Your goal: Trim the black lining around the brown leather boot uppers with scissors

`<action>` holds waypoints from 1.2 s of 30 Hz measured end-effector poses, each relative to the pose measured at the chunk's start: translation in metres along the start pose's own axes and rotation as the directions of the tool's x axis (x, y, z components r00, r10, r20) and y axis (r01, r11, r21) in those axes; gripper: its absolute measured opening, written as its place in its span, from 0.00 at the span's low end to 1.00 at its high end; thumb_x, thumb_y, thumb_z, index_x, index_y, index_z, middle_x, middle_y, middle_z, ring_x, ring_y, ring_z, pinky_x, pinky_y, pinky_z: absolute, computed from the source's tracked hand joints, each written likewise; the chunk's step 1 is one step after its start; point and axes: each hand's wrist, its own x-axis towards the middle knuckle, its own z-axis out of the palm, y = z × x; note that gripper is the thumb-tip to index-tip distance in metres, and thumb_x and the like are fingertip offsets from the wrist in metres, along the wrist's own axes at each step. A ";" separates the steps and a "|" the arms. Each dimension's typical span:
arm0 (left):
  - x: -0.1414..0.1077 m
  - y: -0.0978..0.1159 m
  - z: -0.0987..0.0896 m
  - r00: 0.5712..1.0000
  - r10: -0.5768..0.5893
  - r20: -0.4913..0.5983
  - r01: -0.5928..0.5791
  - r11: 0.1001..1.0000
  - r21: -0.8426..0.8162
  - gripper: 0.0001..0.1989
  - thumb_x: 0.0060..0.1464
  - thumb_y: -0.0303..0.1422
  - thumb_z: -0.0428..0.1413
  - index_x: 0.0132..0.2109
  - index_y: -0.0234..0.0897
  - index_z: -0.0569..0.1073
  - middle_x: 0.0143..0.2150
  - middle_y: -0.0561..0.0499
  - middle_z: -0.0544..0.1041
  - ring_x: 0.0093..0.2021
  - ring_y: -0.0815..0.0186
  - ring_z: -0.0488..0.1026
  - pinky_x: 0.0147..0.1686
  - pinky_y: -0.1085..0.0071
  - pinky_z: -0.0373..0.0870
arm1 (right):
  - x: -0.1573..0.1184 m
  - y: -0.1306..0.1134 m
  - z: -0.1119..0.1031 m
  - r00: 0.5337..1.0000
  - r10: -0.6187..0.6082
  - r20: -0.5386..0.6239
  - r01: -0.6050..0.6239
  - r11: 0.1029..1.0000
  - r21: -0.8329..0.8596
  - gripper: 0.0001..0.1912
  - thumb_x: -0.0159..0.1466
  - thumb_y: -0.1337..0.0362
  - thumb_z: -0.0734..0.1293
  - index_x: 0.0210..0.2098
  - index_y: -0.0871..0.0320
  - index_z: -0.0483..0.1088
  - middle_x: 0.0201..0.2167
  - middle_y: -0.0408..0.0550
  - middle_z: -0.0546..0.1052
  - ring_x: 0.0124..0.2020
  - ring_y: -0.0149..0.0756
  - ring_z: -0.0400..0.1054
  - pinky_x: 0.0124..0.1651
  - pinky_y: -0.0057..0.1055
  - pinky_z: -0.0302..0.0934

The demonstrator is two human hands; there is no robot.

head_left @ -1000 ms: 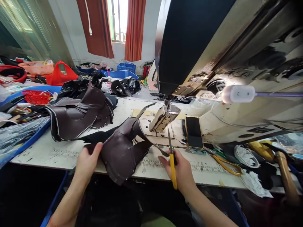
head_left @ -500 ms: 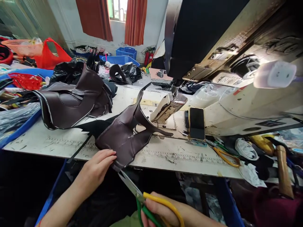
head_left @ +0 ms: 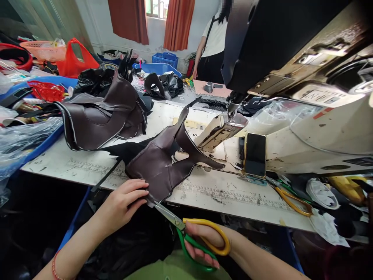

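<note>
A dark brown leather-like piece (head_left: 153, 167) with cut-out straps lies at the table's front edge, beside the sewing machine's post. My left hand (head_left: 124, 204) grips its near corner, the thumb hidden beneath. My right hand (head_left: 204, 239) has its fingers through the yellow and green handles of a pair of scissors (head_left: 166, 214). The blade tips touch the near edge of the piece, just right of my left fingertips. Whether material lies between the blades is too small to tell. A stitched stack of similar brown pieces (head_left: 96, 120) stands behind on the left, joined by black material.
The sewing machine head (head_left: 262, 42) overhangs the right side, above its post (head_left: 215, 132). A phone (head_left: 255, 154) and a second pair of scissors (head_left: 293, 202) lie right. Blue bins (head_left: 43, 144) flank the table (head_left: 210, 196). A person (head_left: 214, 46) stands beyond the machine.
The view has shifted, so the scene sits further right. The scissors' handles are spread wider, and my left fingers fan out more along the corner. A person has come into view behind the machine.
</note>
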 end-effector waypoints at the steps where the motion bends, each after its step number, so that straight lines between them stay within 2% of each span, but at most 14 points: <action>1: 0.000 -0.001 0.000 1.000 0.001 0.002 -0.001 1.000 0.005 0.11 0.58 0.27 0.55 0.47 0.39 0.77 0.51 0.44 0.78 0.54 0.58 0.73 0.53 0.62 0.72 | 0.001 -0.004 0.001 1.000 -0.011 0.001 0.011 1.000 -0.006 0.38 0.56 0.30 0.57 0.23 0.62 0.67 0.10 0.38 0.61 0.08 0.27 0.56 0.07 0.23 0.55; 4: -0.003 0.000 -0.001 1.000 0.019 -0.004 -0.019 0.999 0.041 0.10 0.58 0.26 0.55 0.47 0.37 0.76 0.50 0.43 0.77 0.53 0.59 0.73 0.52 0.64 0.73 | -0.001 -0.017 0.005 0.998 -0.048 -0.034 0.047 0.998 -0.039 0.36 0.56 0.31 0.60 0.22 0.62 0.67 0.11 0.37 0.60 0.09 0.25 0.55 0.08 0.21 0.55; 7: -0.005 0.010 0.001 0.997 0.070 -0.037 -0.066 0.992 0.110 0.09 0.58 0.24 0.55 0.45 0.34 0.75 0.48 0.42 0.76 0.53 0.58 0.73 0.51 0.64 0.73 | -0.006 -0.026 0.012 0.992 -0.070 -0.108 0.057 0.991 -0.120 0.35 0.58 0.33 0.59 0.21 0.62 0.67 0.10 0.37 0.59 0.08 0.25 0.54 0.08 0.21 0.53; 11: -0.008 0.033 0.009 0.980 0.158 -0.118 -0.114 0.943 0.312 0.10 0.53 0.23 0.59 0.44 0.31 0.75 0.41 0.43 0.77 0.46 0.56 0.73 0.47 0.58 0.75 | -0.011 -0.031 0.019 0.978 -0.104 -0.180 0.063 0.974 -0.217 0.35 0.59 0.33 0.59 0.21 0.62 0.66 0.08 0.37 0.59 0.07 0.24 0.52 0.08 0.20 0.51; 15: -0.013 0.043 0.022 0.954 0.242 -0.179 -0.135 0.874 0.466 0.10 0.51 0.19 0.61 0.42 0.29 0.75 0.37 0.44 0.78 0.41 0.58 0.74 0.43 0.60 0.76 | -0.012 -0.031 0.022 0.972 -0.089 -0.219 0.034 0.970 -0.240 0.35 0.56 0.31 0.60 0.20 0.60 0.65 0.08 0.37 0.59 0.07 0.24 0.52 0.08 0.20 0.51; 19: -0.020 0.041 0.031 0.947 0.217 -0.238 -0.099 0.900 0.425 0.12 0.50 0.17 0.61 0.43 0.27 0.75 0.39 0.42 0.78 0.44 0.57 0.74 0.46 0.58 0.75 | -0.010 -0.031 0.030 0.968 -0.046 -0.246 -0.001 0.982 -0.189 0.37 0.55 0.30 0.60 0.21 0.61 0.66 0.08 0.37 0.59 0.08 0.24 0.54 0.09 0.20 0.54; 24: -0.027 0.037 0.037 0.932 0.161 -0.324 -0.056 0.949 0.312 0.15 0.47 0.13 0.61 0.43 0.28 0.74 0.38 0.43 0.77 0.46 0.56 0.74 0.52 0.48 0.71 | -0.005 -0.033 0.037 0.982 -0.013 -0.190 -0.001 0.997 -0.074 0.37 0.53 0.29 0.61 0.21 0.61 0.66 0.10 0.37 0.60 0.09 0.24 0.55 0.10 0.20 0.56; 29: -0.029 0.032 0.039 0.927 0.027 -0.375 0.015 0.994 0.107 0.14 0.50 0.12 0.58 0.42 0.29 0.73 0.39 0.44 0.75 0.47 0.58 0.74 0.46 0.56 0.75 | -0.005 -0.032 0.036 0.987 0.006 -0.158 -0.008 1.000 -0.014 0.37 0.50 0.29 0.63 0.20 0.61 0.66 0.09 0.37 0.59 0.08 0.24 0.54 0.09 0.20 0.54; 36: -0.035 0.032 0.042 0.926 0.086 -0.367 -0.040 0.990 0.132 0.17 0.48 0.11 0.59 0.44 0.28 0.74 0.40 0.44 0.74 0.50 0.54 0.74 0.48 0.55 0.75 | 0.001 -0.030 0.044 0.984 0.019 -0.175 -0.013 0.999 0.037 0.35 0.56 0.31 0.60 0.21 0.61 0.66 0.11 0.37 0.59 0.09 0.23 0.54 0.08 0.20 0.54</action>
